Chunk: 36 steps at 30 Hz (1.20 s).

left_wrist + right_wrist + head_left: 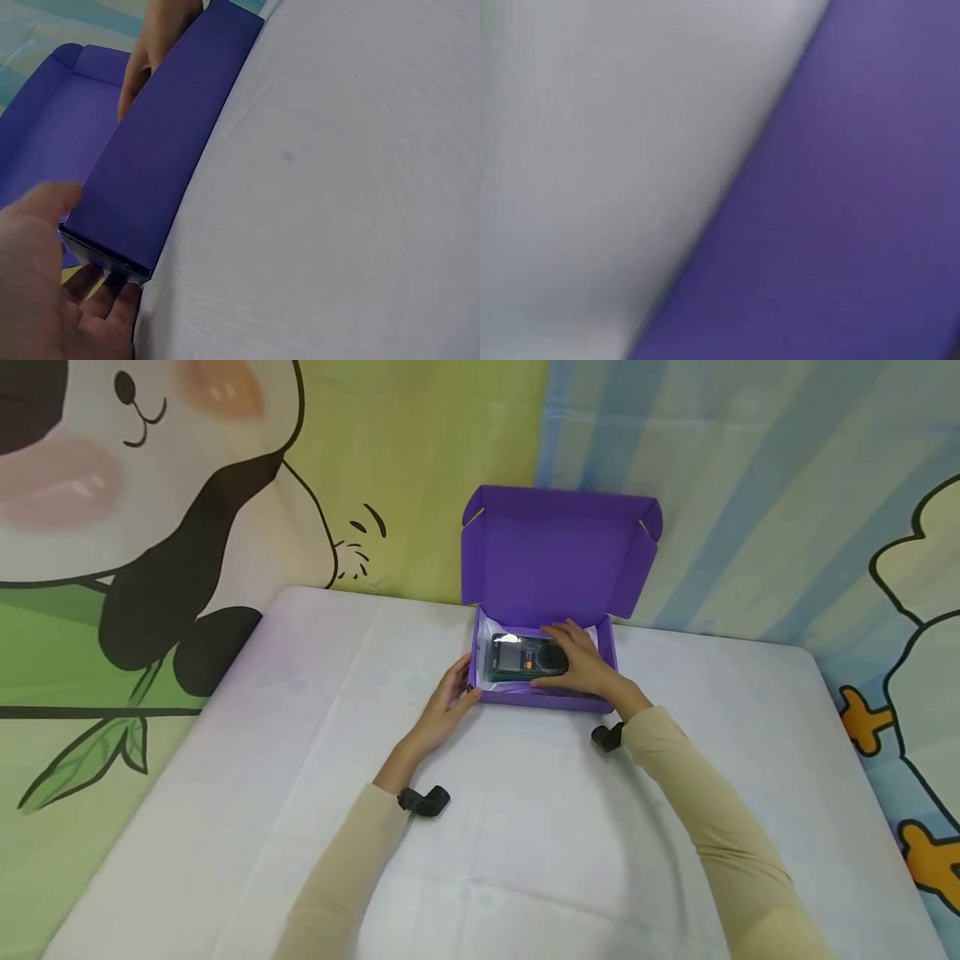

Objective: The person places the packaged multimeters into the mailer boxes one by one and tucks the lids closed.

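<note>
A purple cardboard box (542, 698) stands with its lid (558, 553) raised at the far side of the table. Inside it lies a dark digital multimeter (516, 657) with a grey screen and a dial, on whitish wrapping. My right hand (581, 664) reaches over the front wall and grips the multimeter's right end, thumb at the near edge and fingers at the far edge. At the box's left front corner, my left hand (447, 700) holds the side wall; the left wrist view shows its thumb (56, 196) by the rim and fingers against the end.
The box rests on a white-covered table (525, 843), close to its back edge. Behind hang printed cloths, one with a panda (247, 502). Each wrist wears a small black camera (426, 802). Only purple card (840, 210) and blurred white cloth fill the right wrist view.
</note>
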Available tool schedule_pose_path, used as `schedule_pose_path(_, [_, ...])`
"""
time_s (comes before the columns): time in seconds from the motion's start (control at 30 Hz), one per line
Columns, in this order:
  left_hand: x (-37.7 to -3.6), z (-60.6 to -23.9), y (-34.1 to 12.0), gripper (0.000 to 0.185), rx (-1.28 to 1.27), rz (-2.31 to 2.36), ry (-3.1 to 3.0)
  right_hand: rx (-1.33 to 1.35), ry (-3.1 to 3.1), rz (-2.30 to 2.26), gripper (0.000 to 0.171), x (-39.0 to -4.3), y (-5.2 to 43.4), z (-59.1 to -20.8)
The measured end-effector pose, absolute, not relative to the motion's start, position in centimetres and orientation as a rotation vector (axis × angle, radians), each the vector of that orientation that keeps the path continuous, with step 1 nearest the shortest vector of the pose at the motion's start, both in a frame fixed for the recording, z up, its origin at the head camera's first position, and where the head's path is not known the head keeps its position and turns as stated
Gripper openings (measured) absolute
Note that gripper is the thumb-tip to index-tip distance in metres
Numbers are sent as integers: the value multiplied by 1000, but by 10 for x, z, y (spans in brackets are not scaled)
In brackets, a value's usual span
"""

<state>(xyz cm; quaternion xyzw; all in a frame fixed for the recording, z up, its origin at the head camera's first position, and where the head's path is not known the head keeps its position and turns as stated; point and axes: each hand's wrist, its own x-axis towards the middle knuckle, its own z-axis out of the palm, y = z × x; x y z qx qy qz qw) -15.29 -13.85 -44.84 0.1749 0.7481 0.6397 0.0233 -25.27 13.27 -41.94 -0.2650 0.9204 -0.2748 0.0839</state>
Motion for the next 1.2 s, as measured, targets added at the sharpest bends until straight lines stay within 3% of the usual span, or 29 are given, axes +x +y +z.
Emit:
schedule_pose_path(0.2, [-157,-439,-145,75,419,2079,2189,-703,2722,-1096,82,-247,141,-397])
schedule_pose_path(0.47, [-179,-399,-151,75,418,2028,2363,-831,2830,-1499,61,-242,155,-378])
schedule_pose_path(0.6, [-196,-378,-148,77,433,2018,2477,-715,2860,-1818,54,-241,160,-369])
schedule_pose_path(0.87, [-252,-363,-144,85,345,2114,2548,34,2562,-2270,58,-247,173,-348])
schedule_pose_path(1.2, [-266,-350,-138,87,349,2148,2405,116,2329,-2388,61,-255,173,-333])
